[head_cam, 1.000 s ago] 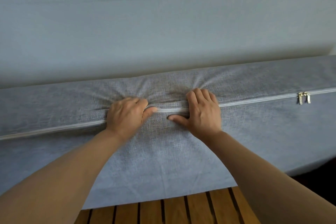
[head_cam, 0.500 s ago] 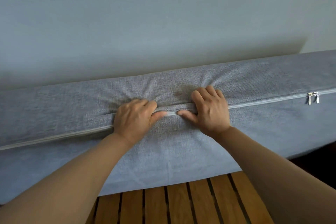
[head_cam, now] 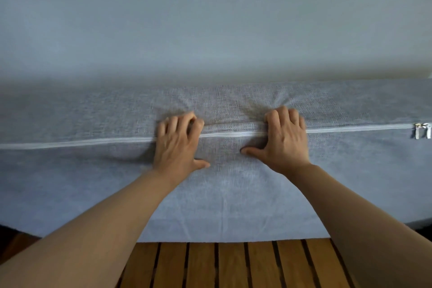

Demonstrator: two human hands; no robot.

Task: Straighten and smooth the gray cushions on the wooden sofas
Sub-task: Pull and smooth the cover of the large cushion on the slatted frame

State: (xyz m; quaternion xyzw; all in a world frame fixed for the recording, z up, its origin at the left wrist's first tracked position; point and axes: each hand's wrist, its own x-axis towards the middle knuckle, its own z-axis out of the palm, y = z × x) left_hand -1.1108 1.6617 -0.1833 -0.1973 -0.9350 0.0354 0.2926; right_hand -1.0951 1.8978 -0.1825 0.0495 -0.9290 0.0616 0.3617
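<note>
A long gray cushion [head_cam: 229,199] stands on its edge across the view, with its zippered side facing me. A white zipper [head_cam: 230,134] runs along it, with two metal pulls [head_cam: 422,130] at the far right. My left hand [head_cam: 177,145] lies over the zipper left of centre. Its fingers curl into the fabric above the zipper and its thumb is spread below. My right hand [head_cam: 284,142] does the same right of centre. Creases fan out from both sets of fingertips.
Behind the cushion stands another pale gray cushion [head_cam: 210,30], blurred and filling the upper half. Wooden sofa slats [head_cam: 233,264] show below the cushion's lower edge. Dark floor shows at the lower left and right corners.
My hands have moved apart along the zipper, exposing a stretch of it between them. The thumbs have dropped below the zipper line. The bunched fabric between the hands has flattened.
</note>
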